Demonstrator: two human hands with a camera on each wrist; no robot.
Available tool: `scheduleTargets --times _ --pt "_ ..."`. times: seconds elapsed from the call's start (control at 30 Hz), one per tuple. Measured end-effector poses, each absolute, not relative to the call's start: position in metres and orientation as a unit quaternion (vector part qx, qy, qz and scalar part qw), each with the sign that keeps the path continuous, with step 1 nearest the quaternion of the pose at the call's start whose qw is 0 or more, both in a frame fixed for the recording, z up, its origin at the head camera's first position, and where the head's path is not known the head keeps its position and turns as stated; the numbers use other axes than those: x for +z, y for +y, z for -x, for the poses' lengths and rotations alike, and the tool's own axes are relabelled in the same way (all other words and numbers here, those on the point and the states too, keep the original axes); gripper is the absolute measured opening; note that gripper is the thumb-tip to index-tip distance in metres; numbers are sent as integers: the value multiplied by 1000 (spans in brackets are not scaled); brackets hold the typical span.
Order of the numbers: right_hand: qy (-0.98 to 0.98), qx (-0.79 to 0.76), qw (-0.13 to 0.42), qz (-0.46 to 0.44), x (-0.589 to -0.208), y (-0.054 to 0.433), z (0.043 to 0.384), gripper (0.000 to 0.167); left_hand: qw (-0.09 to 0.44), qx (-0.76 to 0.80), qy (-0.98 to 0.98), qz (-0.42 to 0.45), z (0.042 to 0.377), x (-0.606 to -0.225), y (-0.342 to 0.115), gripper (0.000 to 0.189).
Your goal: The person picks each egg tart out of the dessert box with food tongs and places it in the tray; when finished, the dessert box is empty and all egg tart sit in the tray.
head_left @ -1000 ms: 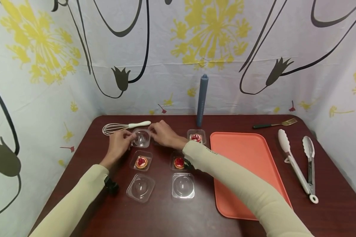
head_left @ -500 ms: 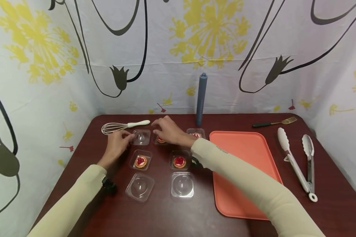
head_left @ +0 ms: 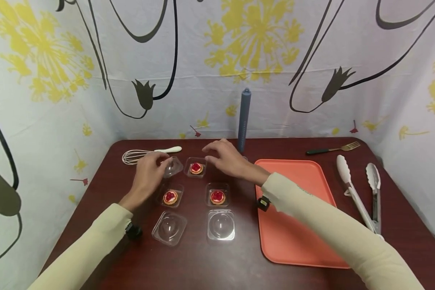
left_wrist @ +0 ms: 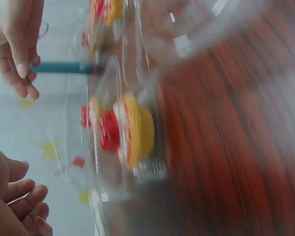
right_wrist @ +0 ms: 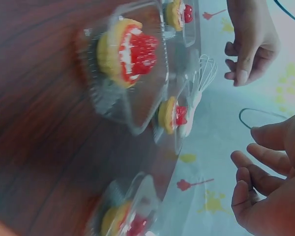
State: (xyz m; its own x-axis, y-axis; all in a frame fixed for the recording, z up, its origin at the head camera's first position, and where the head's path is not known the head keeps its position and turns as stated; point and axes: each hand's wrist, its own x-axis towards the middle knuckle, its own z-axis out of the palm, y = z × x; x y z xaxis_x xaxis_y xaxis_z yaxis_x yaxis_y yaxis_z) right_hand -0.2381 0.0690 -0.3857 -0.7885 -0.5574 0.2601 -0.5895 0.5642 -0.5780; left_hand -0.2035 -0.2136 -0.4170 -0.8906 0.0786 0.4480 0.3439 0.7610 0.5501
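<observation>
Dark table (head_left: 130, 268), orange tray (head_left: 293, 237) on its right. The left hand (head_left: 148, 171) floats by a clear domed lid (head_left: 173, 167), thumb and fingers apart; the right hand (head_left: 227, 158) hangs equally loose. Between them, a clear box (head_left: 186, 175) holds a red-topped tart (head_left: 196, 168).

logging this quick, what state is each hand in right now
Left hand: open, fingers loosely curled, nothing visible in its grip.
Right hand: open, holding nothing.

Clear domed lid (head_left: 173, 167), askew, just beside red-topped tart (head_left: 196, 168) in clear square container (head_left: 187, 172)
</observation>
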Motion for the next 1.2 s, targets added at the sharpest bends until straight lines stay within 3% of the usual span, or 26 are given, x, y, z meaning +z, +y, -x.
scheduleTargets --times 0.5,0.83,1.2 --pt "-882 357 63 -301 -406 134 217 26 121 -354 -898 230 195 -417 -143 32" --pt "-896 316 72 -305 -418 168 210 32 14 -368 -898 241 204 -431 -104 51" --pt "-903 273 53 -328 -431 180 210 50 -8 -372 -896 242 230 -464 -86 71"
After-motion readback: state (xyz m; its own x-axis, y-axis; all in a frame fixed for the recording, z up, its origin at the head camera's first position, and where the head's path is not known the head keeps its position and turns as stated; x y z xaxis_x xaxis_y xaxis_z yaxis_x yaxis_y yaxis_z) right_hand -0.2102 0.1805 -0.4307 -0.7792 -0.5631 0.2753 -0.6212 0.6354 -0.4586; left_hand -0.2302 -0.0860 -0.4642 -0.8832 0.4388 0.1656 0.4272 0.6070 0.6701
